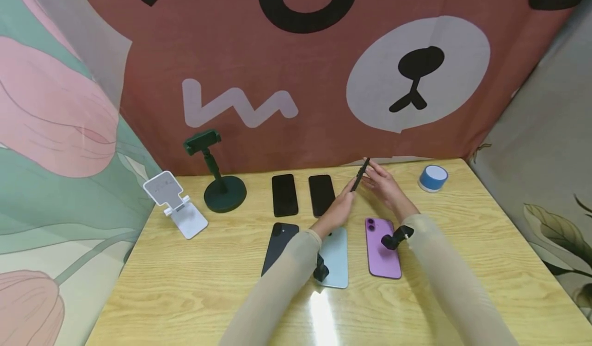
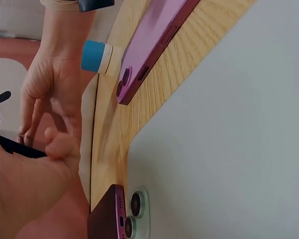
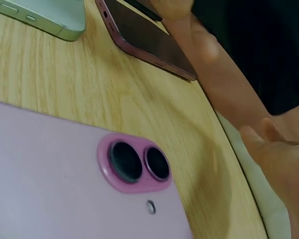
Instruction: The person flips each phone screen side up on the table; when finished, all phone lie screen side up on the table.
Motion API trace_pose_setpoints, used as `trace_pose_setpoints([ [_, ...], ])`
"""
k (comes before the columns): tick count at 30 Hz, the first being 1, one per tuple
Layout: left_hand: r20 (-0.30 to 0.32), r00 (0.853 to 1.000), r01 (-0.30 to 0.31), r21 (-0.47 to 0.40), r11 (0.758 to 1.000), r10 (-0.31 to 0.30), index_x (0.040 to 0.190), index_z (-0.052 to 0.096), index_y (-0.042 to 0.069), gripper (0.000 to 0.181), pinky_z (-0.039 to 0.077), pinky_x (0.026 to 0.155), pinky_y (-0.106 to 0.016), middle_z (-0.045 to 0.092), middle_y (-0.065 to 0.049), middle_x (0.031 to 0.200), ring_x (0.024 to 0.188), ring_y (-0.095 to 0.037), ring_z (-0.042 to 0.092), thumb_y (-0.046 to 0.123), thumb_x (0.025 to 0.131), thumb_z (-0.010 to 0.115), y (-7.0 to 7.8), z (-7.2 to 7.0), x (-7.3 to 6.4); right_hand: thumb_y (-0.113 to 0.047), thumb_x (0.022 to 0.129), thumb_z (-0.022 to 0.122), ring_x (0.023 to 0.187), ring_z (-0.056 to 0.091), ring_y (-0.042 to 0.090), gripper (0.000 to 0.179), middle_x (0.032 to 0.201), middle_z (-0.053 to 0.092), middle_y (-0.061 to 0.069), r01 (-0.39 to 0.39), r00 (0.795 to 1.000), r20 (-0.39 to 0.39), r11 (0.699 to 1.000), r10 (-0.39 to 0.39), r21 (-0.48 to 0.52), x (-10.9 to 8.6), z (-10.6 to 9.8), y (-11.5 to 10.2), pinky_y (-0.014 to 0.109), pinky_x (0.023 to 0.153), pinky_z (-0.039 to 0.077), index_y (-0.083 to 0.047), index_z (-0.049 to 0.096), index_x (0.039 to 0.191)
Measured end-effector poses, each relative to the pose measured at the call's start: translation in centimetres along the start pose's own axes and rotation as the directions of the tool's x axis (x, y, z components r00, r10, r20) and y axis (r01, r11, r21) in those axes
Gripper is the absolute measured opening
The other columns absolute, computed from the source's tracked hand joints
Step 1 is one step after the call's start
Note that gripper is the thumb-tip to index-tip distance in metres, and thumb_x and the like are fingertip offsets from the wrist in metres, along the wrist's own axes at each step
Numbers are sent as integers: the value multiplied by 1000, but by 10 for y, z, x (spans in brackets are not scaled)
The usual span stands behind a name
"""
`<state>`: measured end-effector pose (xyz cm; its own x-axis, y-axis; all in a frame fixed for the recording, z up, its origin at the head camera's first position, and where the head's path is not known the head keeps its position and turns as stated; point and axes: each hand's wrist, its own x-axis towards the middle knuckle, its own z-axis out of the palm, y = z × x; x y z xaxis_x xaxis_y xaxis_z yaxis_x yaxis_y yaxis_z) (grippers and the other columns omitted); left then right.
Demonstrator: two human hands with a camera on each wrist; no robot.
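Note:
In the head view my left hand (image 1: 338, 211) grips a dark smartphone (image 1: 360, 175) by its lower end, raised off the table and seen nearly edge-on. My right hand (image 1: 385, 187) is at the phone's other side, fingers loosely bent and tips close to its upper edge; contact is hard to tell. The right wrist view shows the phone's dark face (image 3: 254, 50), with the right thumb (image 3: 264, 144) apart from it. Below the hands lie a purple smartphone (image 1: 383, 261) and a pale blue smartphone (image 1: 337, 258), camera sides up, the latter partly covered by the left forearm.
Two smartphones with black screens, one left (image 1: 284, 195) and one right (image 1: 321, 194), lie at the back. A dark blue smartphone (image 1: 277, 243) lies in front of them. A green phone stand (image 1: 225, 194) and a white phone stand (image 1: 190, 220) are at left, a blue-and-white roll (image 1: 433, 178) at right.

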<state>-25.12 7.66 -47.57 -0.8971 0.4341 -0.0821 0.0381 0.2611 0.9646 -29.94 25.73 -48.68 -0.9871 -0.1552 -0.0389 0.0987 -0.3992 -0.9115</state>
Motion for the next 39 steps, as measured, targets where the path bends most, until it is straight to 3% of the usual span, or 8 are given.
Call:
trace_pose_setpoints([
  [3,39,998,45,-165,985,-39,148,22,43,52,39,52,-30,50,-27,112,61,-20,44,29,98,21,0,2,2,-9,98,49,89,66,13,52,107,65,-5,-38,999,-1,999,38,32,-1,4,-1,39,104,36,-27,38,146],
  [5,59,995,99,-283,954,-85,148,22,45,50,46,57,-36,45,-31,123,71,-29,52,29,100,19,2,2,3,-5,98,48,88,66,14,60,104,65,-1,-50,999,8,998,50,45,-2,6,-2,34,94,46,-22,26,151],
  [8,96,989,148,-501,853,-115,149,21,42,49,49,75,-50,38,-31,135,93,-50,54,29,102,18,4,2,5,-1,97,47,88,66,14,64,102,66,1,-46,999,23,997,45,65,-2,7,-2,25,79,52,-20,21,152],
  [11,112,988,153,-677,720,-105,148,22,42,48,42,91,-59,33,-25,142,110,-60,45,31,102,20,5,1,6,4,97,42,89,66,14,63,105,66,2,-25,999,31,993,21,113,-2,6,-2,25,76,53,-16,20,152],
  [15,113,992,124,-745,655,-60,148,23,43,48,38,96,-59,30,-19,145,116,-59,41,31,102,20,4,-1,3,8,97,39,89,66,15,61,108,66,3,-11,1000,28,985,6,172,-2,3,0,25,76,53,-13,21,152],
  [21,121,992,105,-757,645,-21,151,16,38,50,33,99,-60,29,-20,148,123,-55,37,24,103,19,0,-2,0,5,97,42,90,66,15,62,108,66,1,4,1000,17,989,-6,149,-2,1,-2,25,75,53,-10,18,152],
  [33,112,994,87,-697,712,-12,152,11,36,54,42,95,-53,25,-9,153,129,-37,39,15,103,17,-6,-2,2,7,96,44,87,67,16,59,108,66,2,19,1000,-6,986,-19,166,-4,-3,-4,25,73,54,-10,27,150],
  [39,95,995,94,-636,766,-43,151,18,36,54,48,90,-44,17,-5,156,127,-35,42,12,103,22,-7,-3,0,7,95,46,87,68,16,58,107,67,2,17,999,-45,988,-10,152,-4,-5,-4,26,72,54,-10,31,148],
])
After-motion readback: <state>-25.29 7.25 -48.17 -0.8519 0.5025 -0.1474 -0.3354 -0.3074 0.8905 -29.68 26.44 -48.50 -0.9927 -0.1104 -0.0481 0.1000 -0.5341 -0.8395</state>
